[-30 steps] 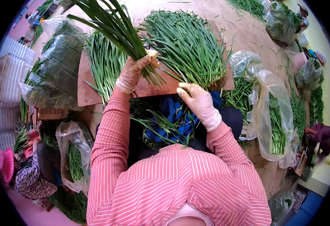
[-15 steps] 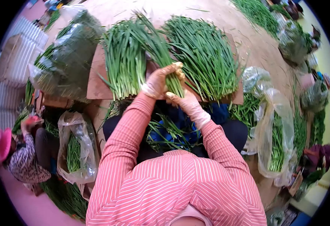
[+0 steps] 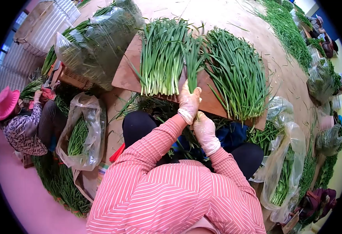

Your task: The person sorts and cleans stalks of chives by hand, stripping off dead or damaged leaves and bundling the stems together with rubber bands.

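Note:
My left hand [image 3: 189, 102], in a thin pale glove, is closed round the pale lower ends of a small bunch of garlic chives [image 3: 193, 64]. The bunch points away from me, between two piles on a brown board [image 3: 126, 74]. On its left lies a neat pile of chives [image 3: 162, 58] with white stem ends towards me; a larger pile of chives [image 3: 237, 74] lies on its right. My right hand [image 3: 204, 132], gloved too, is curled closed just below the left, close to the stem ends. What its fingers hold, if anything, is hidden.
Loose leaves lie over my lap, under the board. Open plastic bags of chives stand at left [image 3: 83, 132] and right [image 3: 286, 167]. A large wrapped bundle [image 3: 100, 43] is at upper left. A person in a pink hat [image 3: 8, 103] sits at far left.
The view has turned, shifting the board rightward. My left hand now holds the bunch straight and away from me. My right hand has moved off the stems, down towards my lap, and closed.

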A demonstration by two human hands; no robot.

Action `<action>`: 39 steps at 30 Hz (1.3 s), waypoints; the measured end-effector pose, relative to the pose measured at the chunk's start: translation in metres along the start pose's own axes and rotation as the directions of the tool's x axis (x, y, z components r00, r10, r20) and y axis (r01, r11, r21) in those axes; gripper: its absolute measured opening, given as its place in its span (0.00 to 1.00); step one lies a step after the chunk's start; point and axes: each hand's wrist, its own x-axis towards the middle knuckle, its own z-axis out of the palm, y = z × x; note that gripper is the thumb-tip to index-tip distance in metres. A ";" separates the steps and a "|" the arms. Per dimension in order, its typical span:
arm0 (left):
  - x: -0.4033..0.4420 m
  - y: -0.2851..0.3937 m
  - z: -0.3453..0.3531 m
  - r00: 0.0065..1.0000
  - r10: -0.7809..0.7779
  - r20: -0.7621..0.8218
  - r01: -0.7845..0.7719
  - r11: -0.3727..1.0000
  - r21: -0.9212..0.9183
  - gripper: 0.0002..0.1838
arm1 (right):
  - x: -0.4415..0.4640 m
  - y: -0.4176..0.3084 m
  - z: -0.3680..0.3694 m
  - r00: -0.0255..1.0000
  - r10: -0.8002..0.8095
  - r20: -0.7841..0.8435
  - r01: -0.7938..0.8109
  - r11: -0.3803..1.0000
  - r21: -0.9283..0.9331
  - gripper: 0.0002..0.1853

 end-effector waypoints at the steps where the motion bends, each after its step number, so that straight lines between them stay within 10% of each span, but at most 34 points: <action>1: -0.002 0.007 -0.004 0.999 0.022 -0.035 -0.023 1.000 -0.014 0.31 | 0.001 0.000 0.000 0.997 -0.077 -0.031 0.078 0.997 0.006 0.10; 7: 0.043 0.080 -0.064 0.899 0.402 -0.172 -0.355 0.901 0.248 0.19 | -0.014 0.000 -0.021 0.977 -0.210 -0.022 0.211 0.977 0.037 0.14; 13: 0.117 0.088 -0.141 0.916 0.344 -0.207 -0.215 0.856 0.470 0.19 | -0.016 0.025 -0.025 0.999 0.002 0.042 -0.003 0.999 0.037 0.13; 27: 0.143 0.046 -0.127 0.759 0.650 0.038 -0.150 0.118 0.982 0.42 | -0.004 0.024 -0.010 0.996 -0.060 0.071 0.061 0.998 -0.015 0.13; 32: 0.140 0.066 -0.156 0.612 0.787 -0.076 -0.140 0.203 0.969 0.37 | 0.004 0.003 -0.020 0.995 -0.029 0.096 0.021 0.997 0.079 0.13; 35: 0.140 0.068 -0.173 0.695 0.600 -0.397 0.264 0.301 0.916 0.42 | 0.019 -0.008 -0.019 0.993 0.030 0.115 -0.053 0.977 0.207 0.13; 39: 0.157 0.047 -0.183 0.848 0.348 -0.400 0.280 0.346 0.895 0.48 | 0.062 -0.003 0.005 0.995 -0.097 -0.019 0.098 0.985 0.144 0.19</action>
